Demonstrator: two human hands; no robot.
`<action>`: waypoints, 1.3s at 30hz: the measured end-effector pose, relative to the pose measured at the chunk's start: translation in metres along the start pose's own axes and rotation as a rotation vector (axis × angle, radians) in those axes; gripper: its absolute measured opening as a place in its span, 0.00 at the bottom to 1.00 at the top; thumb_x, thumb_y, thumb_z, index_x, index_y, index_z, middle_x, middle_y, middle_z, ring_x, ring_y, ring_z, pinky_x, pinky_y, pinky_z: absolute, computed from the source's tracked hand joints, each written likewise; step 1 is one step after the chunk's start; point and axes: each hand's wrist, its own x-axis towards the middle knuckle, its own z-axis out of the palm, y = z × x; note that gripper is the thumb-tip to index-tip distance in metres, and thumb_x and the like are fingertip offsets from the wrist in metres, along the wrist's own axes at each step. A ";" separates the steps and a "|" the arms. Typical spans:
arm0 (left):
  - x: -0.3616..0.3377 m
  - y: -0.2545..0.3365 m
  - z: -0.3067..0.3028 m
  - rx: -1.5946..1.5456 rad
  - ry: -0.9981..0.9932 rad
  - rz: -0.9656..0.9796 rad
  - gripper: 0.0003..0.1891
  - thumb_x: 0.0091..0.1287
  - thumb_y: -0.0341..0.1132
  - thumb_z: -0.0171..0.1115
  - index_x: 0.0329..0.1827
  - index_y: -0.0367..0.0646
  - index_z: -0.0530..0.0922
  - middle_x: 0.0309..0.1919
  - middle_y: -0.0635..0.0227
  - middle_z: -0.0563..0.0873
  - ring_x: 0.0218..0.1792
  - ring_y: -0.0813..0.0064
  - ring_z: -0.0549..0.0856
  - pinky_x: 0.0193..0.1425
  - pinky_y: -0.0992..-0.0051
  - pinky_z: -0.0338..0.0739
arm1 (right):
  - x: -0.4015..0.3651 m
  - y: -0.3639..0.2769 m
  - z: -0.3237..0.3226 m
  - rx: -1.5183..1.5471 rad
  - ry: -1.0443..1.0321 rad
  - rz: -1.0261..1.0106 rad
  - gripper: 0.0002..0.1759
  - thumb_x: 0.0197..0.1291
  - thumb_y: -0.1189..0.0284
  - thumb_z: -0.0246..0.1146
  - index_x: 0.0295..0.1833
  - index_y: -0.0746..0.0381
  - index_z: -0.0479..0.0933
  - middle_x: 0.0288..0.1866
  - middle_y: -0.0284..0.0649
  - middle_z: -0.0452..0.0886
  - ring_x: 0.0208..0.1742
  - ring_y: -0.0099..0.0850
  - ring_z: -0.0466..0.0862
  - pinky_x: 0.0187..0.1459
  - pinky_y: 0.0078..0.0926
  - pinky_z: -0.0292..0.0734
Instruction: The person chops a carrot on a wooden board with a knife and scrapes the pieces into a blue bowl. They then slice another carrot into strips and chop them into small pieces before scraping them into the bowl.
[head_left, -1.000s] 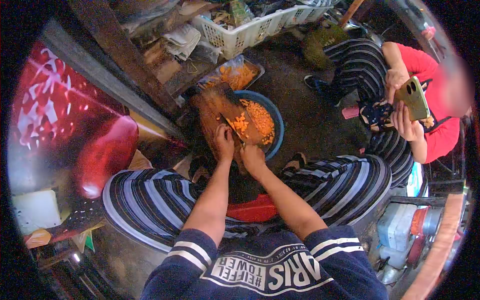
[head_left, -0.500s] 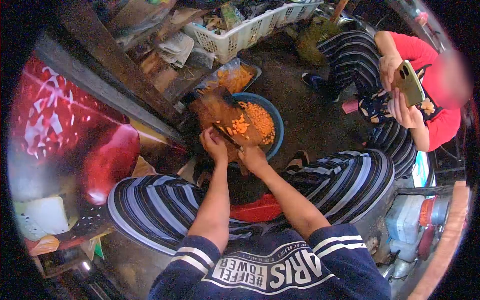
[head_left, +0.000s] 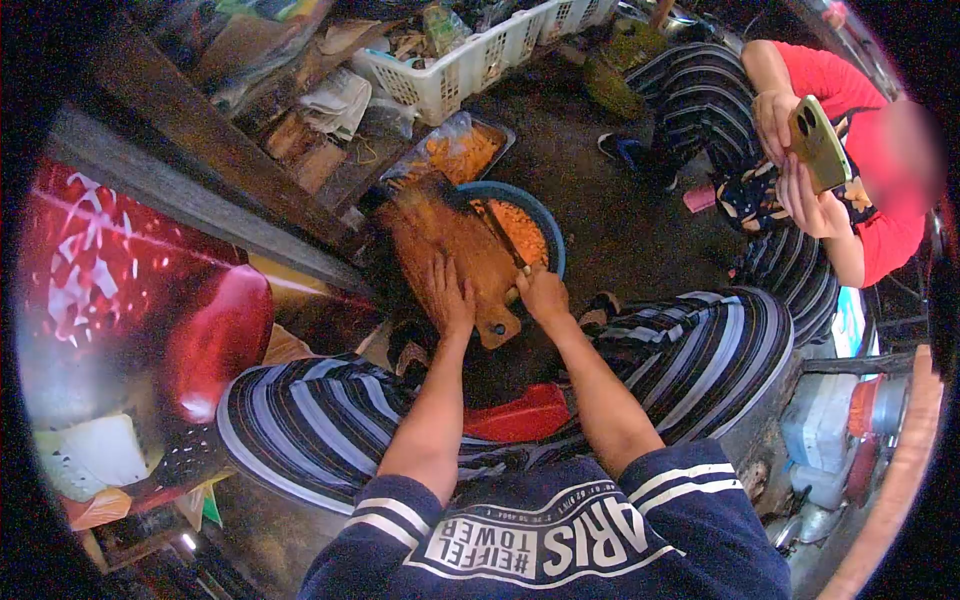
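My left hand [head_left: 449, 298] lies flat on a brown wooden cutting board [head_left: 425, 235], its fingers stretched out. My right hand [head_left: 542, 296] is closed round the handle of a knife [head_left: 508, 235]. The long blade points away from me, along the board's right edge and over a blue basin [head_left: 560, 238]. Small diced orange pieces [head_left: 526, 228], which look like carrot, fill the part of the basin that shows; the board covers its left side. No orange dice show on the board's surface.
Beyond the board sits a tray [head_left: 508, 140] of orange pieces with clear plastic over it. A white crate [head_left: 435, 85] stands at the back. On the right, another person in a red shirt [head_left: 820, 80] holds a phone [head_left: 818, 150]. A wooden beam [head_left: 230, 150] runs along the left.
The diced pieces have left the board, and more of its surface shows. My left hand has moved from beside the blade to flat on the board. The knife has swung right, over the basin.
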 end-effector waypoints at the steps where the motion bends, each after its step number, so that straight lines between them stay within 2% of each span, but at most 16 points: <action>1: -0.001 -0.002 0.001 0.021 -0.029 0.007 0.26 0.60 0.33 0.54 0.63 0.37 0.64 0.66 0.53 0.61 0.68 0.53 0.56 0.70 0.60 0.51 | -0.003 0.000 0.003 -0.019 0.003 0.000 0.19 0.58 0.59 0.54 0.40 0.67 0.72 0.29 0.56 0.79 0.35 0.54 0.80 0.39 0.49 0.74; 6: -0.007 0.006 -0.005 0.127 -0.053 0.060 0.28 0.62 0.36 0.53 0.64 0.36 0.62 0.66 0.54 0.61 0.68 0.53 0.57 0.71 0.62 0.51 | -0.003 -0.009 -0.002 -0.030 0.021 0.036 0.18 0.56 0.59 0.56 0.41 0.64 0.71 0.29 0.55 0.79 0.35 0.53 0.80 0.39 0.49 0.74; 12: -0.018 0.015 -0.003 0.077 -0.131 0.029 0.27 0.63 0.35 0.51 0.65 0.37 0.61 0.66 0.55 0.60 0.67 0.53 0.57 0.69 0.60 0.52 | 0.003 -0.026 -0.026 -0.088 0.029 -0.013 0.18 0.52 0.65 0.61 0.46 0.62 0.70 0.41 0.50 0.79 0.43 0.48 0.79 0.41 0.44 0.74; 14: -0.012 0.029 -0.002 -0.185 -0.093 -0.049 0.25 0.65 0.36 0.49 0.66 0.47 0.62 0.67 0.55 0.57 0.66 0.52 0.58 0.68 0.58 0.53 | 0.004 -0.029 -0.035 -0.050 0.072 -0.052 0.19 0.49 0.69 0.63 0.47 0.63 0.69 0.45 0.48 0.77 0.46 0.48 0.78 0.42 0.42 0.74; 17: 0.020 0.060 -0.010 -0.178 -0.110 0.100 0.20 0.68 0.40 0.46 0.64 0.56 0.67 0.68 0.57 0.55 0.67 0.52 0.56 0.68 0.53 0.49 | 0.012 -0.024 -0.040 -0.039 0.094 -0.036 0.20 0.46 0.72 0.65 0.46 0.62 0.71 0.44 0.49 0.78 0.46 0.48 0.78 0.42 0.42 0.74; 20: 0.045 0.083 -0.020 -0.132 -0.196 0.197 0.18 0.69 0.46 0.42 0.59 0.60 0.73 0.69 0.59 0.54 0.68 0.52 0.53 0.66 0.47 0.45 | 0.015 -0.022 -0.047 -0.031 0.144 -0.061 0.20 0.45 0.71 0.66 0.46 0.61 0.72 0.43 0.49 0.78 0.45 0.49 0.78 0.41 0.42 0.74; 23: 0.059 0.072 0.002 -0.040 -0.278 0.241 0.19 0.69 0.50 0.40 0.54 0.61 0.77 0.70 0.61 0.51 0.69 0.53 0.50 0.65 0.43 0.43 | 0.025 -0.016 -0.049 -0.168 0.045 0.039 0.18 0.44 0.71 0.66 0.44 0.59 0.74 0.39 0.49 0.80 0.42 0.48 0.79 0.40 0.43 0.75; 27: 0.073 0.063 0.011 0.009 -0.307 0.273 0.19 0.69 0.52 0.40 0.53 0.63 0.79 0.71 0.63 0.49 0.69 0.53 0.50 0.65 0.42 0.43 | 0.027 -0.015 -0.073 -0.227 0.036 0.037 0.16 0.43 0.70 0.67 0.41 0.58 0.76 0.35 0.48 0.81 0.40 0.47 0.81 0.41 0.42 0.75; 29: 0.078 0.063 0.013 0.001 -0.317 0.241 0.20 0.69 0.53 0.40 0.51 0.61 0.80 0.71 0.63 0.49 0.69 0.53 0.50 0.64 0.40 0.43 | 0.027 -0.024 -0.097 -0.308 -0.019 0.141 0.12 0.44 0.66 0.66 0.37 0.57 0.78 0.34 0.48 0.82 0.41 0.45 0.82 0.41 0.41 0.76; 30: 0.081 0.059 0.018 -0.002 -0.320 0.241 0.20 0.69 0.53 0.40 0.51 0.61 0.80 0.71 0.63 0.49 0.69 0.53 0.50 0.64 0.40 0.43 | 0.023 -0.025 -0.105 -0.364 0.033 0.080 0.06 0.49 0.72 0.58 0.31 0.61 0.79 0.35 0.45 0.83 0.37 0.42 0.83 0.40 0.40 0.77; 31: 0.084 0.054 0.023 0.028 -0.328 0.234 0.20 0.69 0.53 0.41 0.49 0.60 0.81 0.71 0.63 0.50 0.69 0.54 0.49 0.63 0.40 0.43 | 0.022 -0.027 -0.116 -0.367 0.031 0.083 0.06 0.49 0.72 0.58 0.31 0.61 0.79 0.35 0.45 0.83 0.37 0.42 0.83 0.40 0.40 0.77; 35: 0.100 0.046 0.027 0.111 -0.362 0.176 0.21 0.68 0.54 0.42 0.44 0.56 0.83 0.70 0.63 0.51 0.69 0.54 0.50 0.64 0.39 0.43 | 0.019 -0.040 -0.161 -0.390 -0.137 0.139 0.12 0.48 0.68 0.60 0.37 0.62 0.81 0.39 0.51 0.82 0.43 0.45 0.82 0.43 0.40 0.77; 36: 0.103 0.043 0.028 0.037 -0.321 0.130 0.18 0.66 0.52 0.48 0.42 0.55 0.83 0.69 0.62 0.55 0.67 0.54 0.53 0.63 0.39 0.45 | 0.017 -0.044 -0.168 -0.330 -0.146 0.170 0.15 0.47 0.66 0.61 0.38 0.64 0.80 0.39 0.53 0.81 0.43 0.46 0.82 0.44 0.41 0.77; 37: 0.107 0.039 0.027 0.038 -0.323 0.129 0.18 0.66 0.52 0.48 0.42 0.55 0.83 0.69 0.62 0.55 0.67 0.54 0.53 0.63 0.39 0.45 | 0.017 -0.045 -0.171 -0.270 -0.155 0.200 0.17 0.46 0.63 0.63 0.39 0.65 0.80 0.40 0.54 0.81 0.44 0.47 0.82 0.45 0.41 0.77; 38: 0.112 0.033 0.026 0.049 -0.239 0.137 0.15 0.64 0.50 0.52 0.40 0.54 0.83 0.67 0.62 0.58 0.66 0.54 0.54 0.63 0.40 0.46 | 0.019 -0.038 -0.165 -0.223 -0.132 0.164 0.23 0.45 0.57 0.63 0.39 0.67 0.80 0.40 0.56 0.80 0.44 0.49 0.81 0.48 0.42 0.75; 39: 0.115 0.029 0.022 0.063 -0.155 0.144 0.13 0.61 0.48 0.55 0.39 0.54 0.83 0.66 0.63 0.60 0.66 0.55 0.56 0.63 0.41 0.48 | 0.022 -0.038 -0.157 -0.221 -0.135 0.163 0.23 0.45 0.57 0.63 0.39 0.67 0.80 0.40 0.56 0.80 0.44 0.49 0.81 0.48 0.42 0.75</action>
